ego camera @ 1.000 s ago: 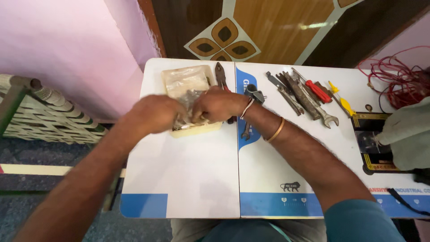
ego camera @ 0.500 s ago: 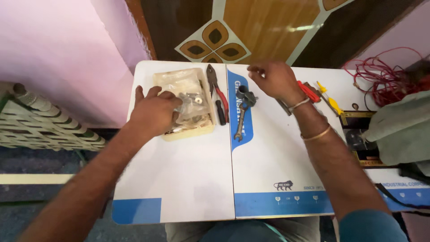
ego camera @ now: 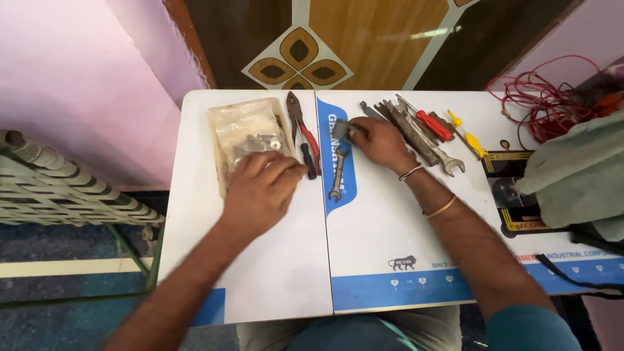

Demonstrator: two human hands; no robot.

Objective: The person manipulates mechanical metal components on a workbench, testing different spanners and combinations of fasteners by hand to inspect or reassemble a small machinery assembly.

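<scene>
While resting on the white bench [ego camera: 273,279], both hands at work among scattered tools, as follows.

Left hand [ego camera: 260,188]: palm down, fingers bent over the near edge of a clear plastic bag of small metal parts [ego camera: 247,133]; pressing on it rather than lifting; whether anything is pinched underneath cannot be told.

Right hand [ego camera: 380,140]: fingertips closed on a small grey block [ego camera: 341,130], held just above the bench, beyond the head of an open-ended spanner [ego camera: 337,172].

Between the hands: red-handled pliers [ego camera: 302,133] and a dark-handled tool just beside them, lying lengthwise.

Beyond the right hand, to its outer side: a heap of grey spanners [ego camera: 416,136], a red-handled screwdriver [ego camera: 432,125], a yellow-handled one [ego camera: 471,140].

Far right: tangled red wire [ego camera: 546,97], a grey-green cloth [ego camera: 578,172] draped over a dark machine part.

Risk, bag: likely to slide or spill its small parts if the left hand shifts, the plastic being loose and slick.

Risk, block: a fingertip hold only; could slip and knock the spanner below.

Signs: a curved blue panel with white lettering under the right hand's fingertips; a blue band along the near edge with a small dark animal emblem beside the right forearm.
</scene>
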